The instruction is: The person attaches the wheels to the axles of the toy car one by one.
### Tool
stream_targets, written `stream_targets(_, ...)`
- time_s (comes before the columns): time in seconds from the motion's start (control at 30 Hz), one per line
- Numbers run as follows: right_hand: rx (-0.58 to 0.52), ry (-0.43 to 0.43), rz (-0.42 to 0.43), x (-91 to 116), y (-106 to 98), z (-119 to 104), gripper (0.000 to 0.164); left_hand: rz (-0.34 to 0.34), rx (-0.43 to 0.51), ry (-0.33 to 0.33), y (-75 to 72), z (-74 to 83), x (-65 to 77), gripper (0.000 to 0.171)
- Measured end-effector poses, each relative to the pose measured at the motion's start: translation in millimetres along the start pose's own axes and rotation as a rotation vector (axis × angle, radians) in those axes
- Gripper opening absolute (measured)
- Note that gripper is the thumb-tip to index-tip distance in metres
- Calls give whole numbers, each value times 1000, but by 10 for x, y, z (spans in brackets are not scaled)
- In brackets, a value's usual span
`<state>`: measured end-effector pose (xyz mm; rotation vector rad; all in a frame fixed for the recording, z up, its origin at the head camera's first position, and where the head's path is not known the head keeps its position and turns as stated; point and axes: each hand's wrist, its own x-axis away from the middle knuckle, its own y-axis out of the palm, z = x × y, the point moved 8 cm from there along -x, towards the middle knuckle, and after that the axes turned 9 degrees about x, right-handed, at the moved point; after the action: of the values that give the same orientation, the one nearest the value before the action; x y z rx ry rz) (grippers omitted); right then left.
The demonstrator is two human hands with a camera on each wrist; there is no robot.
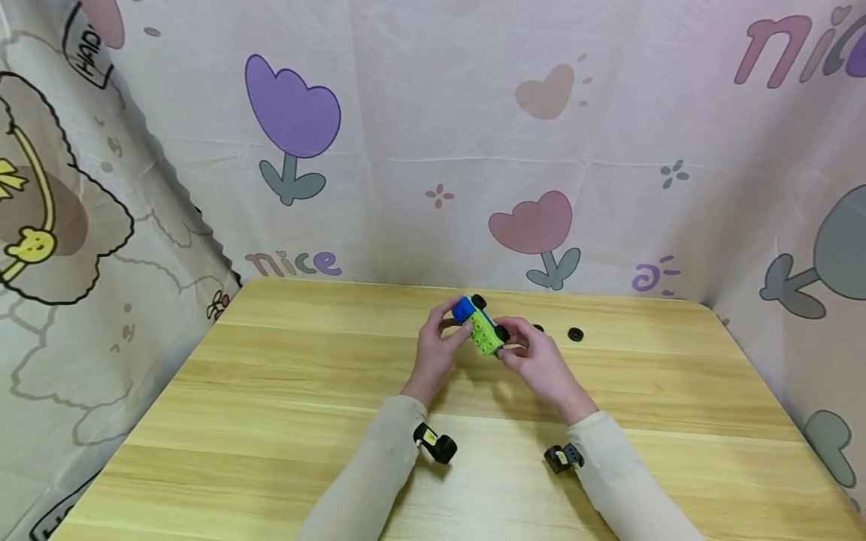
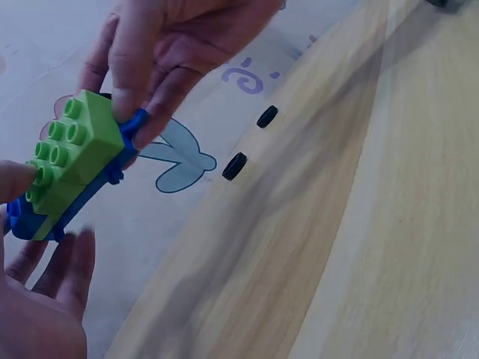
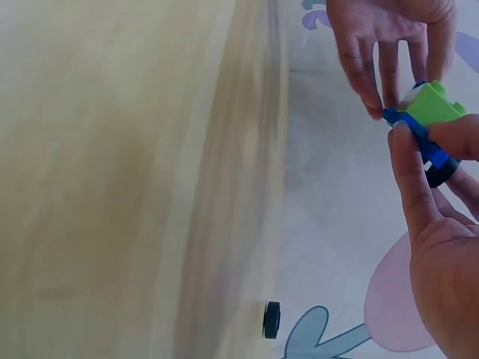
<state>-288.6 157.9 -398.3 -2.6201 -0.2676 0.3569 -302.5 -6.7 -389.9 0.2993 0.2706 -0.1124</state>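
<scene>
A toy block car (image 1: 483, 333), with a studded lime-green body on a blue base, is held up above the far part of the table. My left hand (image 1: 433, 349) grips its blue end, thumb on the studded top and fingers beneath. At the opposite end, my right hand (image 1: 541, 364) pinches the car between thumb and fingers. Two black wheels, one a wheel (image 1: 479, 301) near the blue end, show along one side in the head view. Blue stubs without wheels stick out along the side of the car (image 2: 86, 149) facing the left wrist camera.
Two loose black wheels sit near the table's back edge: one wheel (image 1: 575, 334) in plain sight, another wheel (image 1: 538, 328) partly hidden behind my right hand. A patterned cloth (image 1: 406, 113) hangs behind the wooden table (image 1: 284, 421). Small black devices are strapped at both wrists.
</scene>
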Motion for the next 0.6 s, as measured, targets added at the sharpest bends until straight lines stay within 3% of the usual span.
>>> stream_targets(0.13,-45,3,11,-5,-34,14,52,-50,-80,54,49,74,13,51)
stream_targets(0.33,-76,5,3,-6,-58,35,48,-139,-121,112,111,147,25,65)
stream_targets(0.47,-64,20,-17,7,-56,54,45,-193,-144,130,100,6,-25,62)
stream_targets(0.6,-87,40,-22,16,-69,97,45,-226,-238,165,84,-118,-65,57)
